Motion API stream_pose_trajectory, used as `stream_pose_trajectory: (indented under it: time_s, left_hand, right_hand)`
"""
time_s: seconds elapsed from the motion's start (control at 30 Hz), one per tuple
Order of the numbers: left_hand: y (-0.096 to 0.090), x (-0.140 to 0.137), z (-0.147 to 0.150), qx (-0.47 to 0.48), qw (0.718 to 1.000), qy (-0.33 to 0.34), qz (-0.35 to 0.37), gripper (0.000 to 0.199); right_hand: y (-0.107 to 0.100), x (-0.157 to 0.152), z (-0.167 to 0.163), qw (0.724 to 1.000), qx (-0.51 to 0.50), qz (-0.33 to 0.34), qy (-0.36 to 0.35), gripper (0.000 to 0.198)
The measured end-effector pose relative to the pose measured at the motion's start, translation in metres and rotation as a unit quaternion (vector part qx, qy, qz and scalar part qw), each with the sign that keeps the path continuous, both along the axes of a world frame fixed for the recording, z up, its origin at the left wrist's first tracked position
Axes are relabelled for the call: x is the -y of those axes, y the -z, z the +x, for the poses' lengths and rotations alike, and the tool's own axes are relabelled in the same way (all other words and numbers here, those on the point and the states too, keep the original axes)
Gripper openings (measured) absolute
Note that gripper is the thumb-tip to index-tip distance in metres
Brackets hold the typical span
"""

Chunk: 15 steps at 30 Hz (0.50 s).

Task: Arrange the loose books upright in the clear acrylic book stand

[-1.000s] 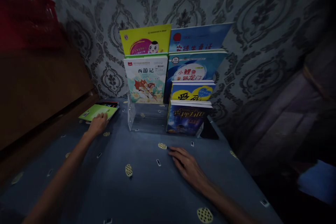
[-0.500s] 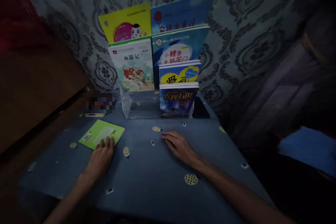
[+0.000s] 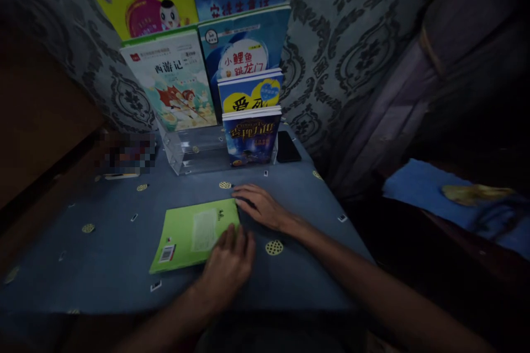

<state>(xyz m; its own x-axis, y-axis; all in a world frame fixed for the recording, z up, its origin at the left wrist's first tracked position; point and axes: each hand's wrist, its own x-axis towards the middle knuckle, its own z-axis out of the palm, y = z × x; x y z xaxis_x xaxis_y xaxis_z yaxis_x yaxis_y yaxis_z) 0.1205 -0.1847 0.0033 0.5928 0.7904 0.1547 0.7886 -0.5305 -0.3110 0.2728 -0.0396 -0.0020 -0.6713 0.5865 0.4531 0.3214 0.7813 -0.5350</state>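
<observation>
A thin green book [image 3: 182,231] lies on the cloth-covered table, with a pale panel and a barcode on its upper side. Over its lower right edge is my left hand [image 3: 229,262], fingers bent onto the cover and edge, its thumb hidden. My right hand [image 3: 263,207] rests by the book's upper right corner, fingers stretched out and nothing held in them. Whether its fingertips touch that corner is hard to tell. Behind the hands stands a clear display rack [image 3: 176,157] holding several upright books, including a dark blue book [image 3: 252,140] in front.
A black phone [image 3: 289,147] lies right of the rack. Books [image 3: 122,175], partly blurred out, are at the back left. The patterned wall [image 3: 327,55] closes off the back. Blue cloth [image 3: 426,182] lies beyond the table [image 3: 103,265] on the right.
My left hand has brought the green book rightward across the table and turned it, close to my right hand. The right hand has hardly moved on the table; the view has shifted.
</observation>
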Motion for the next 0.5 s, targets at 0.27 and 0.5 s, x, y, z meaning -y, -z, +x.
stream_pose_trajectory:
  time_s: [0.27, 0.5]
  left_hand:
    - [-0.021, -0.014, 0.049, 0.062, 0.964, 0.258, 0.011, 0.025]
    - [-0.024, -0.017, 0.011, 0.145, 0.921, 0.350, -0.086, 0.018]
  right_hand:
    - [0.000, -0.005, 0.020, 0.999, 0.033, -0.024, -0.010, 0.032]
    - [-0.008, 0.015, 0.019, 0.994, 0.105, 0.042, -0.002, 0.034]
